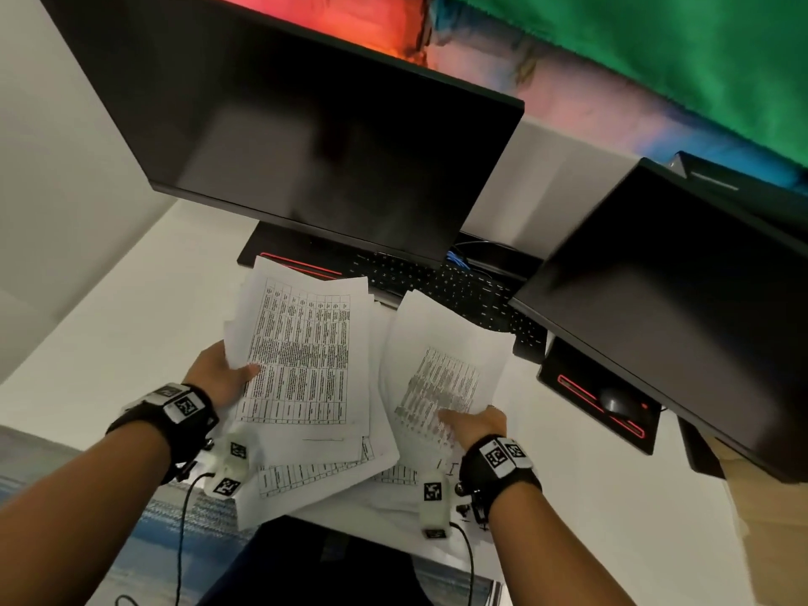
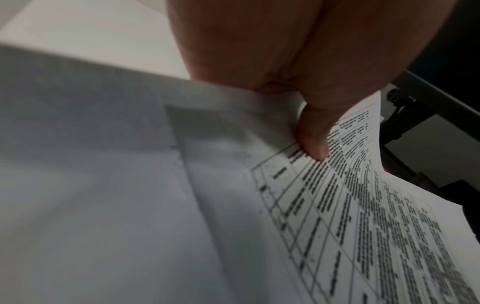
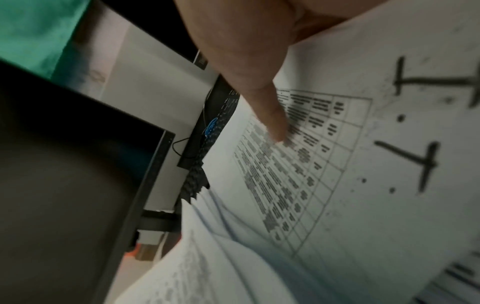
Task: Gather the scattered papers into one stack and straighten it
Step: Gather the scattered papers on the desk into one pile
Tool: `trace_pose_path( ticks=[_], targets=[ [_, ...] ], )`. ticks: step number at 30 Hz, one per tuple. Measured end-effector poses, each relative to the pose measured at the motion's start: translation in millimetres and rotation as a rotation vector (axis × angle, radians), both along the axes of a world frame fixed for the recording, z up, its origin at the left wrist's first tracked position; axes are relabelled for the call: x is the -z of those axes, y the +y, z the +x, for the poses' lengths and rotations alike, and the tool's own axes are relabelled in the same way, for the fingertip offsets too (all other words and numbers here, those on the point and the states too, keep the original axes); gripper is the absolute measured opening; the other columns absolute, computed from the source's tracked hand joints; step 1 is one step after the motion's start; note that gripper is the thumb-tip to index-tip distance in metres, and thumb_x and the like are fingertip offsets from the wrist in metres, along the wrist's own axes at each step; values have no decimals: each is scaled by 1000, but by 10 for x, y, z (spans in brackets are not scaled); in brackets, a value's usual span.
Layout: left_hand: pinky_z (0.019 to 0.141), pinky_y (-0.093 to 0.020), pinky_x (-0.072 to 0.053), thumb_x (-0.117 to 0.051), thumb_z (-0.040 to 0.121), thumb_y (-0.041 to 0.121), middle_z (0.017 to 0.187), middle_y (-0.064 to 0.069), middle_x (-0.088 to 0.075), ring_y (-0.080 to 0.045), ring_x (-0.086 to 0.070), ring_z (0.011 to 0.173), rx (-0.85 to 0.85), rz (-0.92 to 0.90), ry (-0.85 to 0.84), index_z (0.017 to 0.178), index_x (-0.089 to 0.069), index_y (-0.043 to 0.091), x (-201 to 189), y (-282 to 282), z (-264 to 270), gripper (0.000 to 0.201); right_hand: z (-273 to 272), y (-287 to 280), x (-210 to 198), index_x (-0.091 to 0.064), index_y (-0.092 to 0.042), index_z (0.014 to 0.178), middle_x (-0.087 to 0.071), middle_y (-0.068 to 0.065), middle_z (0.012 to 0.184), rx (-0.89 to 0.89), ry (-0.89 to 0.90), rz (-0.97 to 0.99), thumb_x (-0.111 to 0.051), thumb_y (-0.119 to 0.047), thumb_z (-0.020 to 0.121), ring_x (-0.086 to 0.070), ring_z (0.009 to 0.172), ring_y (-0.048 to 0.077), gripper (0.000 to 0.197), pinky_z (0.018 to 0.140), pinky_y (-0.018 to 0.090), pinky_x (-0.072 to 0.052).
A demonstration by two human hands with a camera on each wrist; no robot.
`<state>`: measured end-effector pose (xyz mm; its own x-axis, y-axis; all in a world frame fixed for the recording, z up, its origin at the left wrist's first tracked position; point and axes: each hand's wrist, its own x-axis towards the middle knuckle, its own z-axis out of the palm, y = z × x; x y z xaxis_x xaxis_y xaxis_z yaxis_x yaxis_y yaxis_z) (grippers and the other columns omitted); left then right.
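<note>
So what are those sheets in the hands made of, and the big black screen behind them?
The sheets look like thin matte white paper: they curl and bend where the left hand and right hand pinch them, and carry black printed tables. The big screen looks like a smooth, faintly glossy dark panel showing dim reflections, in a thin matte black frame, probably plastic, though that is hard to tell.

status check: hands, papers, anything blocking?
Left hand grips one sheaf; right hand grips another. Not yet merged. More sheets underneath. Keyboard close behind.
</note>
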<state>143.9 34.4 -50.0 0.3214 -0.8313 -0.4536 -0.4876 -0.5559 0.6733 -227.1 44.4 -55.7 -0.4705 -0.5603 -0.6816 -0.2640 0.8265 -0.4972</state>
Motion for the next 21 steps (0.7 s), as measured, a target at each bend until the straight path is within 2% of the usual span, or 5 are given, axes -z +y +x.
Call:
trace_pose_path(
  ticks=[5, 9, 14, 17, 21],
  targets=[
    [93, -47, -51, -68, 90, 21, 117, -12, -69, -33, -65, 104, 22, -9, -5, 126, -61, 11, -9, -14, 1, 37, 90, -71, -779, -66, -14, 109, -73, 2, 107, -235, 266, -320, -70, -16, 89, -71, 92, 23, 20, 77, 27, -57],
    [89, -43, -52, -68, 90, 19, 117, -10, -70, -31, -66, 101, 23, -8, 23, 125, -62, 13, 29, -10, -64, 36, 100, -68, -1730, -68, -30, 97, -69, -15, 83, -440, 365, -633, -70, -21, 88, -69, 78, 7, 13, 70, 30, -60],
    [82, -36, -49, -71, 87, 15, 115, -11, -70, -26, -63, 94, 27, 8, 14, 125, -60, 10, 24, -10, -232, 39, 186, 69, -2577, -72, -25, 93, -75, -11, 80, -360, 58, -909, -75, -11, 85, -71, 71, -3, 17, 57, 15, -56],
    [79, -35, -51, -70, 84, 13, 111, -9, -68, -27, -63, 98, 88, 26, 20, 124, -58, 10, -10, -1, -368, 42, 260, -15, -2529, -72, -16, 102, -78, -3, 94, -244, -225, -899, -73, -2, 84, -75, 84, 11, 23, 68, 26, -61],
    [90, -47, -51, -46, 99, 6, 102, -8, -63, -37, -61, 102, 79, 50, 277, 101, -59, 17, -27, 2, -452, 17, 451, -139, -1808, -65, -21, 113, -75, -4, 94, -177, -236, -636, -71, -1, 85, -73, 85, 17, 35, 64, 28, -61]
  ],
)
